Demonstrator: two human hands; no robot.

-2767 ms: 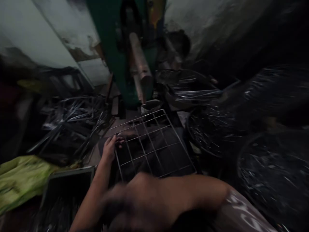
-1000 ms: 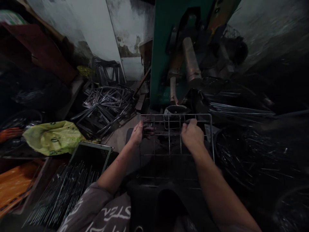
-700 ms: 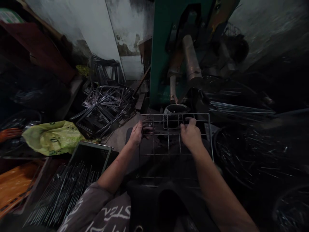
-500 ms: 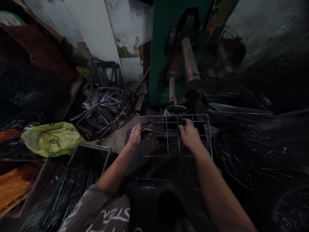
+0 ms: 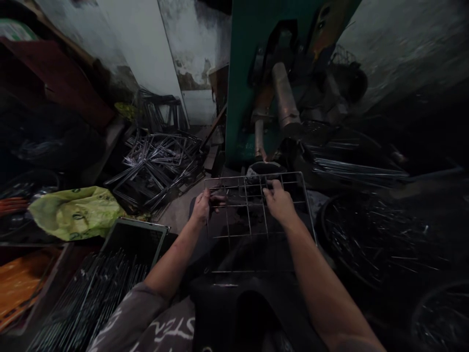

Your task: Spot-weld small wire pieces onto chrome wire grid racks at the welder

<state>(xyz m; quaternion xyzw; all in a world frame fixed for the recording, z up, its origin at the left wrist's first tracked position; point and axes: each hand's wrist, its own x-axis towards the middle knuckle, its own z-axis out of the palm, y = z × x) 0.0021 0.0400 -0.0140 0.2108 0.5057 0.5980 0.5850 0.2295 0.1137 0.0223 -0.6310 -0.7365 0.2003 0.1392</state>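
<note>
Your left hand (image 5: 201, 208) grips the wire grid (image 5: 248, 205) at its left edge; your right hand (image 5: 280, 205) closes on inner wires. Hands apart, presumably to steady it before the machine (image 5: 244, 73). Grid sits above your lap. Count: two hands, one grid, two machine rods (image 5: 285, 98); crated wires (image 5: 95, 293) uncountable.

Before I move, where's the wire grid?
Head view, just right of centre: the wire grid is held between the left hand and right hand, in front of the green machine.
</note>
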